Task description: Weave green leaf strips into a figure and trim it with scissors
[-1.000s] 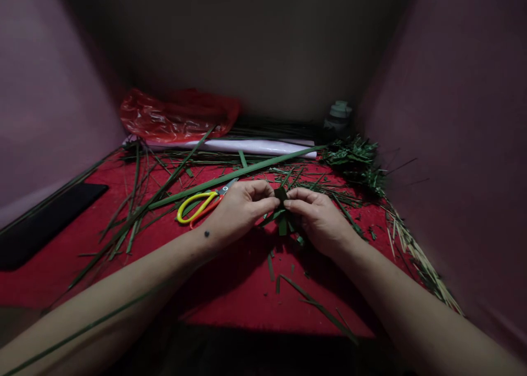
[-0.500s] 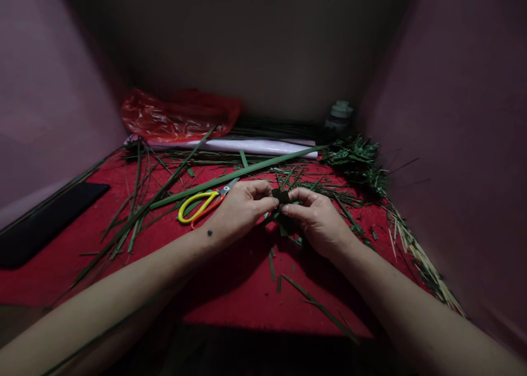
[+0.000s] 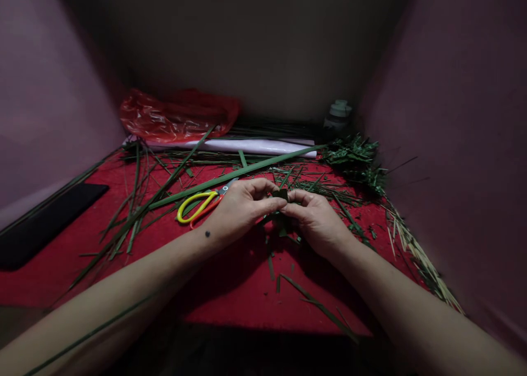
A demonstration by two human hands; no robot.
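Found a folded leaf piece [image 3: 281,195] pinched between left hand [image 3: 247,206] and right hand [image 3: 319,217], above the middle of the red tabletop [image 3: 230,304], back from its front edge. Recorded it as small and dark green, with a squarish flap upright between the fingers and narrower ends hanging below the thumbs. Noted both grips as closed on the piece, thumbs against fingers, thumb tips close together. Could not make out the folds, covered in part by the fingers and lost in dim light; could not tell one strip from several. Traced a thin green strand [image 3: 94,332] across the left forearm, cut off at the bottom of the view; could not locate its upper end. Logged scissors [image 3: 213,195] beside the left wrist, with yellow and orange loop handles and metal blades, partly covered by that hand. Noted a matt black slab [image 3: 53,222] at the left edge of the tabletop, cut off by the view. Listed along the back edge a crumpled, glossy red plastic bag [image 3: 177,115] near the left corner, a smooth pale roll [image 3: 263,146] and, near the right corner, a shadowed bottle [image 3: 338,115]. Recorded spiky, shiny green leafwork [image 3: 352,156] just before the bottle, and stiff straw-coloured stalks [image 3: 420,255] bundled along the right edge.
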